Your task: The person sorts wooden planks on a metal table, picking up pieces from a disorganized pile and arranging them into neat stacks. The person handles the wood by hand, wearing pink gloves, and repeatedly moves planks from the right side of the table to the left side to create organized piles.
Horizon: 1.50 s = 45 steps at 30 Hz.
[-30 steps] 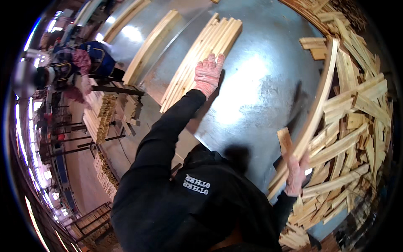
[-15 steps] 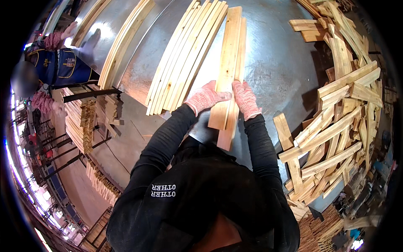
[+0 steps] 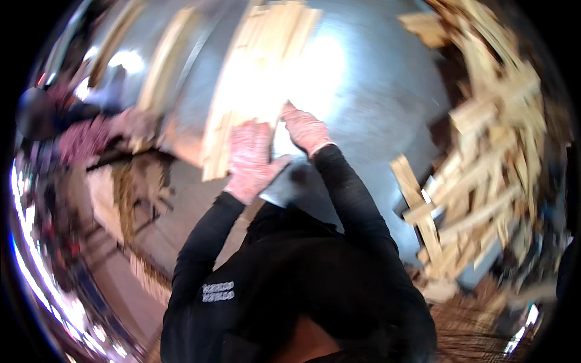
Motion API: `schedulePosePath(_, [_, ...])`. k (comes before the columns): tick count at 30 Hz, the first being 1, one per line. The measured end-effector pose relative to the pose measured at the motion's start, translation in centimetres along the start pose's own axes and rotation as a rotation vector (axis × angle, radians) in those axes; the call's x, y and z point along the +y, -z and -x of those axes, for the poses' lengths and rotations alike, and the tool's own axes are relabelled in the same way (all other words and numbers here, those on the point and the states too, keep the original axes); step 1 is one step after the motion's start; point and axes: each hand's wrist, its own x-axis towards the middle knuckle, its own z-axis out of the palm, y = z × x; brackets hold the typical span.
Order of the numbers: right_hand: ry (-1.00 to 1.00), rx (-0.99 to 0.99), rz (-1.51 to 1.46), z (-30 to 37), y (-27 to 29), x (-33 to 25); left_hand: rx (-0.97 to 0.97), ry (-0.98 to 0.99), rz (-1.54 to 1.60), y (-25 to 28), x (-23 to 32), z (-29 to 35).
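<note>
Glossy table bears planks; dull floor beside; left grip unclenched; right grip, cannot tell.

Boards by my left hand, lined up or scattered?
Lined up: the boards lie side by side on the metal table, lengths roughly parallel.

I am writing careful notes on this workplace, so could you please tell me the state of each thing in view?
left hand: gloved, open, at the plank row's near end
right hand: gloved, by the row's right edge; grip unclear
plank row: lying side by side, partly washed out by glare
tabletop: shiny, partly covered
wooden board pile: loose, crisscrossed
</note>
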Motion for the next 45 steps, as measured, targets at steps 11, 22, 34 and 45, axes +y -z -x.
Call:
schedulePosePath(11, [-0.621, 0.346, 0.180, 21.7, 12.3, 14.8, -0.265, 0.130, 0.503, -4.7, 4.6, 3.3])
schedulePosePath(22, [-0.435, 0.841, 0.392, 42.5, 13.6, 15.5, -0.562, -0.549, 0.152, -8.5, 25.0, -3.7])
schedulePosePath(34, [-0.206, 0.203, 0.396, 46.2, 10.5, 14.2, -0.644, -0.799, -0.156, -1.4, 16.9, -4.6])
schedulePosePath(45, [0.085, 0.873, -0.562, 18.8, 15.6, 4.8, -0.544, 0.630, 1.382, -3.2, 22.9, -2.2])
